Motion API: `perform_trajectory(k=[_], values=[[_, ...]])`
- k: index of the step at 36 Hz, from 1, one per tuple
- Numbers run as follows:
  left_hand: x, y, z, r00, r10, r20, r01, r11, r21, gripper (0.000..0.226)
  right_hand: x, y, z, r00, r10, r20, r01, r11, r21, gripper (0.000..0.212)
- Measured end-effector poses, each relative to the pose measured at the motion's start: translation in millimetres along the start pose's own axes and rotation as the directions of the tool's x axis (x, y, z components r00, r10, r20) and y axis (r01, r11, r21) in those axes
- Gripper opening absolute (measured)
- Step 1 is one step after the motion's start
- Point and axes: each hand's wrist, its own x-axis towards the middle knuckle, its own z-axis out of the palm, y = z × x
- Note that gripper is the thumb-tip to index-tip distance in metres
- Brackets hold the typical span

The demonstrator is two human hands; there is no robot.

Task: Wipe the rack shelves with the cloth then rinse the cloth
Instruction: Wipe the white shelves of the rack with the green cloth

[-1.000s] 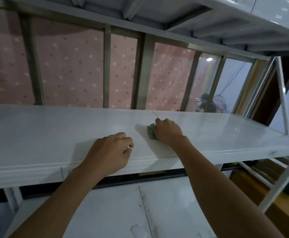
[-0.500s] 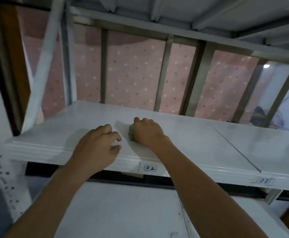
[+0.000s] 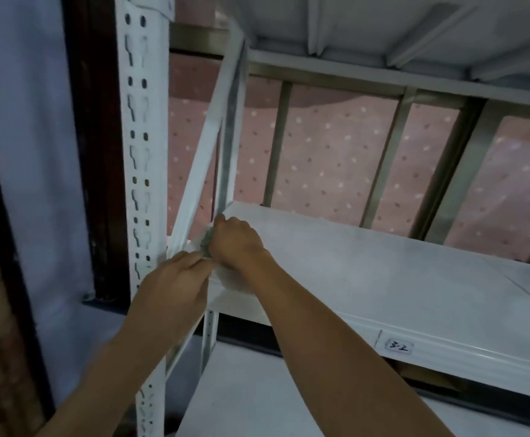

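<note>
Looking at the cloth: we see a small grey-green wad, mostly hidden, with only a bunched edge showing to the left of the knuckles.
Cloth's place: it lies on the far-left end of the white rack shelf, just beside the foot of the diagonal brace and near the perforated upright.
Right hand: its fingers curl down over the cloth and grip it against the shelf top.
Left hand: it sits at the shelf's front-left corner with fingers bent and tips meeting the cloth's lower edge. We cannot tell whether they pinch it.
Shelf front: a paper label reading "3-2" sits on the lip.
Other levels: we see a lower shelf beneath and the ribbed underside of an upper shelf above.
Behind: a pink dotted curtain hangs behind metal bars.
</note>
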Motion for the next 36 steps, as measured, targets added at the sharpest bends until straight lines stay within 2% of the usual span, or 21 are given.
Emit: perform_trajectory(k=[5, 8, 12, 16, 19, 22, 30, 33, 36], values=[[-3, -9, -8, 0.979, 0.109, -0.171, -0.104, 0.994, 0.038, 0.036, 21, -28, 9, 1.0, 0.0, 0.011, -0.001, 0.997, 0.071, 0.031], [-1, -13, -5, 0.972, 0.129, -0.197, -0.12, 0.991, 0.06, 0.043, 25, -36, 9, 1.0, -0.008, 0.021, 0.007, 0.997, 0.072, 0.037], [-1, -15, -2, 0.972, 0.143, -0.187, -0.127, 0.987, 0.096, 0.038, 26, -38, 8, 1.0, -0.008, 0.027, 0.006, 0.997, 0.077, 0.036], [3, -19, 4, 0.992, 0.089, -0.087, -0.074, 0.985, 0.157, 0.023, 22, -37, 6, 1.0, -0.028, -0.007, 0.028, 0.997, 0.066, 0.032], [4, -19, 6, 0.992, 0.119, -0.03, -0.114, 0.984, 0.138, 0.018, 19, -35, 1, 0.999, -0.05, 0.003, 0.05, 0.997, 0.066, 0.031], [6, -8, 0, 0.993, 0.107, -0.055, -0.1, 0.988, 0.115, 0.017, 15, -32, -3, 0.997, -0.077, -0.017, 0.077, 0.996, 0.039, 0.03], [29, 46, 12, 0.992, 0.046, -0.115, -0.053, 0.997, -0.061, 0.027, 14, 1, -9, 0.997, -0.07, -0.015, 0.07, 0.997, -0.029, 0.028], [37, 73, 17, 0.997, 0.007, -0.07, -0.017, 0.991, -0.136, 0.029, 4, 28, -20, 0.997, -0.064, -0.05, 0.06, 0.996, -0.071, 0.03], [45, 102, 27, 1.0, 0.011, 0.019, -0.007, 0.987, -0.161, 0.041, -10, 67, -37, 0.991, -0.065, -0.115, 0.058, 0.996, -0.065, 0.034]])
